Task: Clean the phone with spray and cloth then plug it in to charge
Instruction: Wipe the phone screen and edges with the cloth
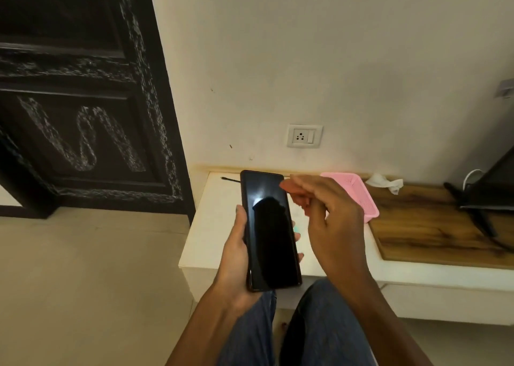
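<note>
**Ann:** Pale wall (333,60) behind, a socket (304,136) sitting just above a low white table (211,226), and a dark carved door (83,101) standing off to the left.

**Raj:** And the phone (269,232) is hovering over that table, screen up and dark. The left hand (236,254) is gripping it by the long edges, fingers curling round from beneath, probably to keep the glass bare for wiping.

**Ann:** The right hand (325,212) is hanging just beside the top corner, fingers loosely curled, blurred. Is it holding anything?

**Raj:** Can't tell; the fingertips are smearing together.

**Ann:** A pink basket (361,196) is sitting behind that hand, a crumpled white cloth (385,182) lying beyond it on the wooden part.

**Raj:** A thin dark cable (230,180) is peeking out past the phone, handy for the socket, I'd guess. No spray bottle showing; a bluish smudge by the phone is too hidden to name.
</note>
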`<state>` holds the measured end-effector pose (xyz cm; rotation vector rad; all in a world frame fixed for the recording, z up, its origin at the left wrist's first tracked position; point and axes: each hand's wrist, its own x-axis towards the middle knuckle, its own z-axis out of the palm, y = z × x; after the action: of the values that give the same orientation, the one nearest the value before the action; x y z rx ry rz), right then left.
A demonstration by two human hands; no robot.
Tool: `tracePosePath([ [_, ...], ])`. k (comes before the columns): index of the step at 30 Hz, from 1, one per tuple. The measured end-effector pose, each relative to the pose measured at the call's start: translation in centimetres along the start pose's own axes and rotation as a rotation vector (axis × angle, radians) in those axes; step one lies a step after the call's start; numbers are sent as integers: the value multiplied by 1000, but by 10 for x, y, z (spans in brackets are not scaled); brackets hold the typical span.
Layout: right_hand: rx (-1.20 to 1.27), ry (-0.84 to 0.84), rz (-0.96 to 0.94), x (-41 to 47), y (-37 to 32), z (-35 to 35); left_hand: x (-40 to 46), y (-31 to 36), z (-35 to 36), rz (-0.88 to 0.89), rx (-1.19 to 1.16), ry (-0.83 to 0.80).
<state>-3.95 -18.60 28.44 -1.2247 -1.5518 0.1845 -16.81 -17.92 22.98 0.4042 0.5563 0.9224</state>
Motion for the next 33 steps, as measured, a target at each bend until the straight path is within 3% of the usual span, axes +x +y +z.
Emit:
tracePosePath([
  [5,-183,-51,-35,25,13,18,-1,-10,5,4,62,-2],
  [13,-389,-77,-116,-5,19,33,1,-12,-2,7,57,6],
  [19,-402,-115,-161,-37,17,29,3,-12,-9,-29,23,3],
  [27,-359,-186,-158,-76,22,30,15,-11,-17,-11,4,150],
  [33,-332,-70,-273,-88,36,32,21,-13,-27,-23,-48,180],
])
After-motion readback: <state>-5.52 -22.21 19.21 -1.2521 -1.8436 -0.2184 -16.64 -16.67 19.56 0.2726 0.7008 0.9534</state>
